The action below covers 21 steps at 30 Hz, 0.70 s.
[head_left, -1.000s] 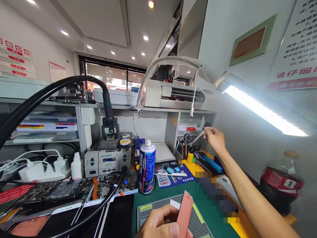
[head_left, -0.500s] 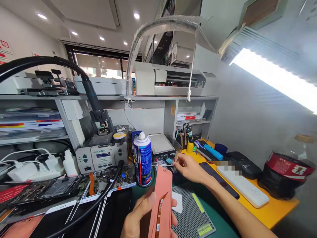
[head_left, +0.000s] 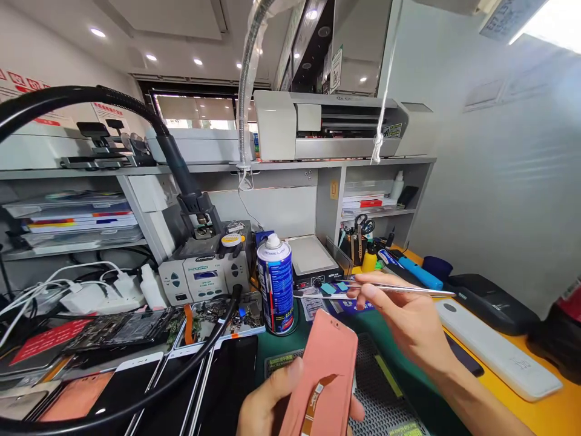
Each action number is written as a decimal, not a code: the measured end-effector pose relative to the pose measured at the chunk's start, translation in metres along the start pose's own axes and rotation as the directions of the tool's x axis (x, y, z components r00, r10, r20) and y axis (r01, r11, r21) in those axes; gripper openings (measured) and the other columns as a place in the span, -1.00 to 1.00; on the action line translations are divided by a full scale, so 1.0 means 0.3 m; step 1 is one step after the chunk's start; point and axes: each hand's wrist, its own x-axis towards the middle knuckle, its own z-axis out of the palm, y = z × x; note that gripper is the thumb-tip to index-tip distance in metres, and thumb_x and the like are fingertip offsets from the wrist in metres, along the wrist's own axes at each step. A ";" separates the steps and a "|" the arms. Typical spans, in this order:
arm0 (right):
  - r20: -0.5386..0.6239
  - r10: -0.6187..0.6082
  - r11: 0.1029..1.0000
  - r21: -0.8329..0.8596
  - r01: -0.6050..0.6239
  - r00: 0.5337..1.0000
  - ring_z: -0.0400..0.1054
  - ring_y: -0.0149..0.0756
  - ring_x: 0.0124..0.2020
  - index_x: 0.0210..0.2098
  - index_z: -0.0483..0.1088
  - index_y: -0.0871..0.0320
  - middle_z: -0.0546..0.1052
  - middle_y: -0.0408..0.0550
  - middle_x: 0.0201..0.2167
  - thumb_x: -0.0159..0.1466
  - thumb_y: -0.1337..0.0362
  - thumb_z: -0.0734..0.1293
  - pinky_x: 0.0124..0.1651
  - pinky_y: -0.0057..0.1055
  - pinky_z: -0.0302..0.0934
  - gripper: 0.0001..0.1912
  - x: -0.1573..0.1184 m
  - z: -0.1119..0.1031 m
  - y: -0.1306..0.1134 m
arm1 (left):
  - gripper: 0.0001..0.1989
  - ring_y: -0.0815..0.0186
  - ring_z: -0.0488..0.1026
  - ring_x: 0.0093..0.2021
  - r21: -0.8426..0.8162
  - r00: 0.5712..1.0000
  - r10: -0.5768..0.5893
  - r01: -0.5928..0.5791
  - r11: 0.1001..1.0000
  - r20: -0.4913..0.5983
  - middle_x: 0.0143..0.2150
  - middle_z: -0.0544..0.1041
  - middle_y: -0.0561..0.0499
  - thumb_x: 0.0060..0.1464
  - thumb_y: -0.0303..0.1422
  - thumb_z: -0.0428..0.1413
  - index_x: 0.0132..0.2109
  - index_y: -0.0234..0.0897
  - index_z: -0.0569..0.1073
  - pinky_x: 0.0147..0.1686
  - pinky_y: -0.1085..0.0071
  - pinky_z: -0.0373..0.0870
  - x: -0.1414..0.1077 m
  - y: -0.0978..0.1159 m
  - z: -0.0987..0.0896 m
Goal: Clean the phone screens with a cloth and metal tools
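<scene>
My left hand (head_left: pixel 267 399) is closed around a pink phone-shaped panel (head_left: pixel 334 351), with the thumb along its left edge and fingertips showing at the right. A brown flex cable (head_left: pixel 312 407) lies on the panel's face. Above and to the right of the panel, my right hand (head_left: pixel 408 321) pinches slim metal tweezers (head_left: pixel 420 291), held nearly level. Their left end is near the teal pieces (head_left: pixel 336 287) in front of the hot plate (head_left: pixel 311 257), apart from the panel. A dark perforated mat (head_left: pixel 376 396) lies under my hands.
A blue spray can (head_left: pixel 275 287) stands behind the panel. Left of it are a grey soldering station (head_left: pixel 204 272), a black hose (head_left: pixel 181 378) and phone parts. A white power bank (head_left: pixel 494 351) lies on the yellow surface at right, with a black case (head_left: pixel 492 303) behind it.
My right hand has drawn back right from beside the hot plate, and the tweezers now show clearly in it. The panel tilts more to the right. The camera view has shifted.
</scene>
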 end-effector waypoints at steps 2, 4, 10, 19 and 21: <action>0.044 -0.081 0.996 0.039 0.079 0.996 0.49 -0.13 -0.22 -0.19 0.59 0.04 0.62 0.00 -0.26 0.25 0.17 0.41 -0.21 -0.22 0.43 -0.83 -0.020 0.003 -0.019 | -0.29 0.15 0.53 -0.31 -0.006 1.000 -0.031 0.031 0.999 -0.003 -0.19 0.59 -0.37 -0.04 0.08 0.10 -0.13 -0.61 0.58 -0.29 0.37 0.36 -0.002 0.007 0.005; 0.136 -0.191 0.981 0.048 0.186 0.972 0.48 -0.10 -0.15 -0.20 0.60 -0.03 0.63 -0.03 -0.23 0.24 0.27 0.43 -0.11 -0.18 0.41 -0.86 -0.034 0.012 -0.036 | -0.27 0.15 0.53 -0.33 0.007 0.999 -0.050 0.050 0.999 0.020 -0.22 0.59 -0.36 -0.04 0.10 0.07 -0.12 -0.61 0.56 -0.32 0.38 0.35 0.000 0.014 0.003; 0.267 -0.338 0.935 -0.015 0.354 0.903 0.46 -0.08 -0.13 -0.13 0.57 -0.05 0.62 -0.05 -0.25 0.22 0.45 0.41 -0.01 -0.07 0.35 -0.70 -0.061 0.043 -0.063 | -0.23 0.21 0.52 -0.39 0.024 0.994 -0.071 0.069 0.997 0.085 -0.25 0.59 -0.37 0.04 0.12 -0.06 -0.16 -0.63 0.57 -0.38 0.42 0.33 0.017 0.009 -0.023; 0.272 -0.379 0.907 -0.081 0.414 0.884 0.48 -0.09 -0.16 -0.09 0.55 -0.05 0.63 -0.07 -0.25 0.23 0.48 0.40 -0.02 -0.06 0.35 -0.66 -0.062 0.048 -0.061 | -0.27 0.00 0.56 -0.25 0.093 0.996 -0.084 0.081 0.992 0.024 -0.24 0.60 -0.31 0.02 0.11 0.03 0.00 -0.52 0.51 -0.24 0.20 0.41 -0.006 0.026 -0.010; 0.264 -0.378 0.909 -0.074 0.409 0.887 0.48 -0.10 -0.16 -0.10 0.55 -0.04 0.63 -0.07 -0.25 0.23 0.49 0.40 -0.02 -0.07 0.35 -0.67 -0.061 0.049 -0.060 | -0.26 -0.04 0.55 -0.20 0.091 0.995 -0.098 0.097 0.991 0.007 -0.22 0.59 -0.33 0.03 0.11 0.03 0.03 -0.54 0.49 -0.19 0.15 0.41 -0.015 0.033 -0.004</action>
